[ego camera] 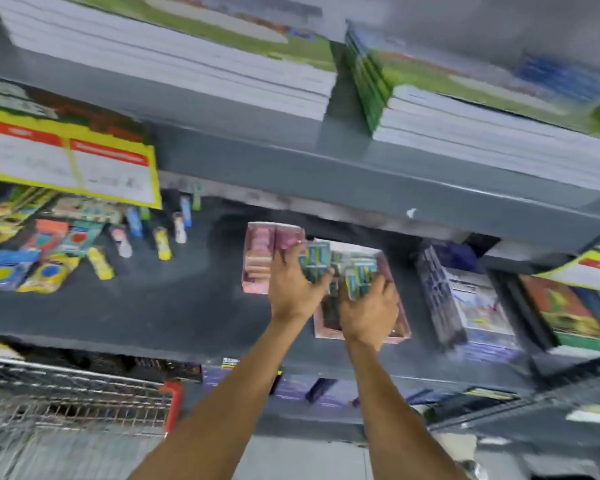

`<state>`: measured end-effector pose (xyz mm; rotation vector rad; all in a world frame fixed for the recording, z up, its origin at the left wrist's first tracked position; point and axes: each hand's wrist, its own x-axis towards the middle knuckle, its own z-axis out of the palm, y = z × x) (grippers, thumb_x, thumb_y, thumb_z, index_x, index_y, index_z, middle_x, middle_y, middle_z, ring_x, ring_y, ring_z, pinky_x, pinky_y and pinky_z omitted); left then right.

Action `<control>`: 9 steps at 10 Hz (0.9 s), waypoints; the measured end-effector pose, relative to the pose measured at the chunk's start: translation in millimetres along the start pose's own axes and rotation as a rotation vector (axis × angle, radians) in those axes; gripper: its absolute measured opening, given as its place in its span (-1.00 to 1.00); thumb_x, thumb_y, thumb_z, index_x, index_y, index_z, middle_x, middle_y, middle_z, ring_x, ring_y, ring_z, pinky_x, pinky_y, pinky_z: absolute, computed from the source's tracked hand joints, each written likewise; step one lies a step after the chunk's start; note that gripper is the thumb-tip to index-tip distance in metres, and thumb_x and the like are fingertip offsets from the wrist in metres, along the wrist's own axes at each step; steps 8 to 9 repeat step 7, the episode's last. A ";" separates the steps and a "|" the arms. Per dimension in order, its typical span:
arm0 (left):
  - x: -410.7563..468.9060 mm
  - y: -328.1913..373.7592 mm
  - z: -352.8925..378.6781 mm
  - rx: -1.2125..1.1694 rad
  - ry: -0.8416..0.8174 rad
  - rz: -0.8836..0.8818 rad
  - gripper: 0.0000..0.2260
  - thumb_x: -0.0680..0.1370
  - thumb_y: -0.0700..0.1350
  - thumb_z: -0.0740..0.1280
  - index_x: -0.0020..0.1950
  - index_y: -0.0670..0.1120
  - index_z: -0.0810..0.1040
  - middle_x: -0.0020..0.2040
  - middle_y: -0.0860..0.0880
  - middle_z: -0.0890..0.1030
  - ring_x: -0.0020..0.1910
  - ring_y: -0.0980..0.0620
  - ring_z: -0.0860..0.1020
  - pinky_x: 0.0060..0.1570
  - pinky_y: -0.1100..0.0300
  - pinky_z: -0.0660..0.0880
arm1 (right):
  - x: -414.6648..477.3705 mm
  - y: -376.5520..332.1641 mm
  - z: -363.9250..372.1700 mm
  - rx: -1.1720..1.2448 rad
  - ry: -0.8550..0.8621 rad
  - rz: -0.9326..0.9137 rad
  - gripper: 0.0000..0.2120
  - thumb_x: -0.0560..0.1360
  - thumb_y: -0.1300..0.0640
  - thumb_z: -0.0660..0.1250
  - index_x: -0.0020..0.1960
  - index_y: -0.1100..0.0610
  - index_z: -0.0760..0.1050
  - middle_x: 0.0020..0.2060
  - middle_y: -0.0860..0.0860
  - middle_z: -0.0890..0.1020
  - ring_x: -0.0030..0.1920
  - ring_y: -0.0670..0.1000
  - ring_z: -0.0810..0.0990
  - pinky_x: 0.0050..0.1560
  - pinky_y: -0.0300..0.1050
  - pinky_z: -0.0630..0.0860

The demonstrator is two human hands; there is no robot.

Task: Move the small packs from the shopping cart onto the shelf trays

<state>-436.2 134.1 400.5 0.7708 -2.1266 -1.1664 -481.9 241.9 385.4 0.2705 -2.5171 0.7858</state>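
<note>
- Wire-mesh shopping cart (73, 403) sits at lower left, its red corner piece (174, 400) nearest your arms; motion blur hides whatever lies inside.
- Above it, a dark grey shelf (136, 306) carries loose colourful stationery packets (45, 268) and small upright tubes (161, 242) on its left part. A yellow price sign (70, 161) hangs from the shelf edge above them.
- Pink tray (257, 258) stands near the shelf middle, just left of your hands.
- Your left hand (293, 285) is closed around a stack of small packs (314, 263), blue and yellow, held above the gap between the two trays.
- Your right hand (369, 311) is closed around a second bunch of small packs (359, 275), held over the second pink tray (400, 327). Whether these packs touch the tray floor, you cannot tell.
- The two hands are just beside each other, forearms reaching up from the bottom edge.
- Right of the tray: boxed items (478, 306) with dark spines, blurred.
- Top shelf holds stacks of notebooks (174, 60) across the full width.
</note>
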 end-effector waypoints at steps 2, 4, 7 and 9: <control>-33.1 15.2 54.1 0.256 -0.218 0.067 -0.46 0.36 0.15 0.40 0.23 -0.09 0.42 0.14 -0.16 0.43 0.13 -0.16 0.43 0.03 -0.01 0.49 | -7.6 60.6 -15.6 -0.111 -0.156 0.138 -0.50 0.22 0.07 0.57 -0.08 0.39 0.46 -0.22 0.37 0.55 -0.22 0.36 0.53 -0.29 0.15 0.46; -54.1 1.2 63.9 0.602 -0.152 0.095 -0.59 0.49 0.16 0.19 0.12 -0.14 0.48 0.07 -0.18 0.47 0.03 -0.16 0.45 -0.06 -0.01 0.41 | -11.3 67.0 -8.7 -0.135 -0.154 0.068 -0.70 0.34 0.14 0.50 -0.12 0.34 0.50 -0.28 0.31 0.53 -0.31 0.30 0.53 -0.33 0.10 0.45; -64.7 -12.0 63.1 0.576 -0.019 0.225 -0.64 0.51 0.10 0.11 0.19 -0.02 0.47 0.26 -0.20 0.43 0.18 -0.18 0.44 0.00 -0.08 0.50 | -23.1 63.4 -14.2 0.028 0.023 0.069 -0.78 0.45 0.16 0.23 -0.02 0.30 0.49 -0.11 0.28 0.56 -0.17 0.30 0.53 -0.22 0.09 0.44; -64.7 -12.0 63.1 0.576 -0.019 0.225 -0.64 0.51 0.10 0.11 0.19 -0.02 0.47 0.26 -0.20 0.43 0.18 -0.18 0.44 0.00 -0.08 0.50 | -23.1 63.4 -14.2 0.028 0.023 0.069 -0.78 0.45 0.16 0.23 -0.02 0.30 0.49 -0.11 0.28 0.56 -0.17 0.30 0.53 -0.22 0.09 0.44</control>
